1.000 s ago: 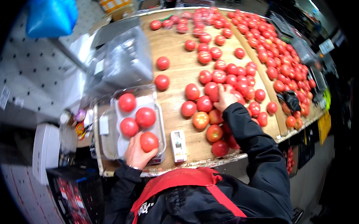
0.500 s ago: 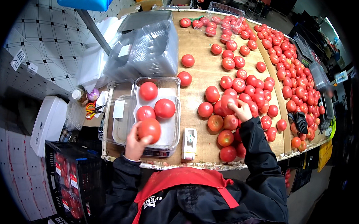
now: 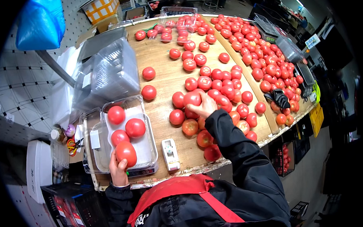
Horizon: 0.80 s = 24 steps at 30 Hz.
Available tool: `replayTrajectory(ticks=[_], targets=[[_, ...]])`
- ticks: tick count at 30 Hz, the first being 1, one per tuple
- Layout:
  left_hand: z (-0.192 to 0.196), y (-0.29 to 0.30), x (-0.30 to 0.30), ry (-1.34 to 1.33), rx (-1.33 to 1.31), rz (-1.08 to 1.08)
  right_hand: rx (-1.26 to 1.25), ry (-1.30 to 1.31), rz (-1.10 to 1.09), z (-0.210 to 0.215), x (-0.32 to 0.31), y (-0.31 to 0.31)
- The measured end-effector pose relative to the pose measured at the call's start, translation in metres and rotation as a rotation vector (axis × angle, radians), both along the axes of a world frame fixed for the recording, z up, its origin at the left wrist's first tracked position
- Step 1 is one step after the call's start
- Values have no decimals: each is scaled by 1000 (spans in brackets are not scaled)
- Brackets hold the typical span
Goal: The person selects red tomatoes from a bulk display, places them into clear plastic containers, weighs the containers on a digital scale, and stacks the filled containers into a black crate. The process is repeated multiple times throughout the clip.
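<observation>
The left hand [image 3: 118, 171] is clamped around a red tomato [image 3: 126, 153], held at the near edge of a clear plastic tray [image 3: 140, 102] at about 8 o'clock in the view. Three more tomatoes [image 3: 126, 123] are seen lying inside that tray, which is set on a scale [image 3: 145, 169]. Just right of it a small white device [image 3: 170, 154] is laid on the wooden table [image 3: 164, 70]. The right hand [image 3: 205, 108] is closed over a second tomato [image 3: 192, 98] near centre, fingers wrapped on its far side, in the near end of the loose tomato pile [image 3: 243, 55] that is spread toward 1 o'clock. A stack of empty clear trays [image 3: 112, 72] is seen at 10 o'clock, a blue bag [image 3: 40, 22] beyond it at 11 o'clock.
</observation>
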<state>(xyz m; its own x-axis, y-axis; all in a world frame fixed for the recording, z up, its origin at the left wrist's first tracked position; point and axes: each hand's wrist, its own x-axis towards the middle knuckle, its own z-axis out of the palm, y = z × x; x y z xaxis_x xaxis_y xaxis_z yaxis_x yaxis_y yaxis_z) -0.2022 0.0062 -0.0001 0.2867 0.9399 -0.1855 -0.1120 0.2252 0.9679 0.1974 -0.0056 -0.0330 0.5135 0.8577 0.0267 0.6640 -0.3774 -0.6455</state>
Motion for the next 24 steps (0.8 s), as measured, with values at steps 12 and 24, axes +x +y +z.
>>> replayTrajectory(ticks=[12,24], targets=[[10,0,6,-64,-94,15,-377,17,-240,-19,158,-53],[19,-1,20,-64,-65,26,-258,15,56,-11,64,-54]])
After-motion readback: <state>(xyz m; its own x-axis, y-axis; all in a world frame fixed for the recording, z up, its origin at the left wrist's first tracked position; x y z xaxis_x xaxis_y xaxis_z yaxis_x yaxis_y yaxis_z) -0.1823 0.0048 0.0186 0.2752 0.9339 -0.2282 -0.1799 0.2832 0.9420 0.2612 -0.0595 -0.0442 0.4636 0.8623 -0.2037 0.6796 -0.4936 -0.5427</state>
